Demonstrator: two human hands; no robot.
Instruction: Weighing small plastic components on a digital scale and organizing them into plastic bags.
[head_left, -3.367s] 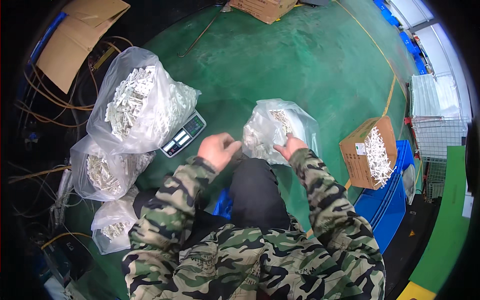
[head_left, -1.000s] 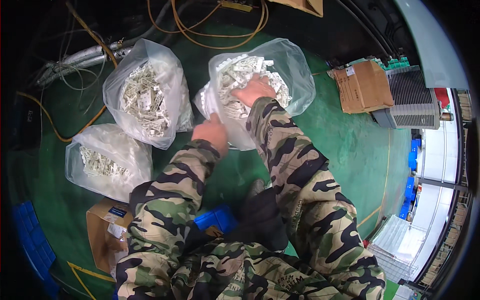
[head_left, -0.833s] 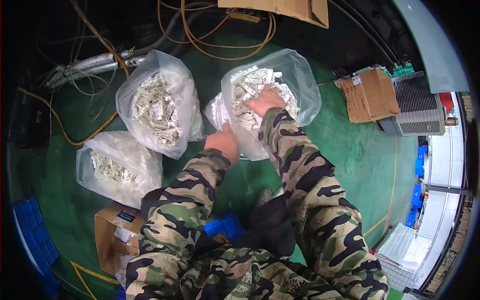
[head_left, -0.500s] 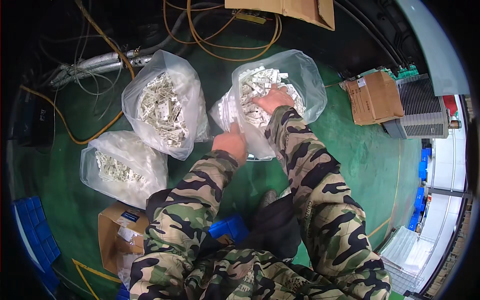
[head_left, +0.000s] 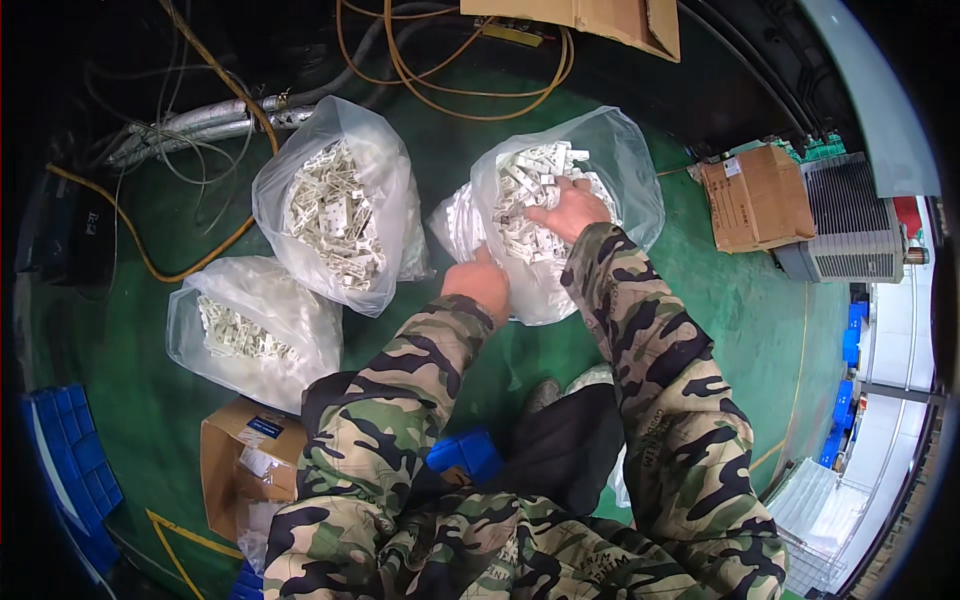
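My right hand (head_left: 572,209) reaches into a clear plastic bag (head_left: 642,190) at the centre right. Its thumb and fingers are apart, resting on the white plastic parts (head_left: 520,180) heaped inside; some fingertips are hidden among them. At the near left side of that bag, my left hand (head_left: 480,284) is closed on the plastic, the fingers partly hidden. Left of it stands a second clear bag (head_left: 388,160) filled with similar white parts (head_left: 335,215). A third bag (head_left: 300,300) of such parts (head_left: 240,328) leans nearer, at the left.
On the green floor (head_left: 720,340), an opened cardboard box (head_left: 225,470) sits at the near left, beside blue crates (head_left: 75,450). A blue bin (head_left: 465,455) is by my legs. Another carton (head_left: 757,200) rests against a grey finned unit (head_left: 850,215) at right. An orange hose (head_left: 480,117) coils at the back.
My right hand has shifted slightly right and nearer over the parts, its thumb further out. My left hand stays at the bag's side. The whole view has moved a little.
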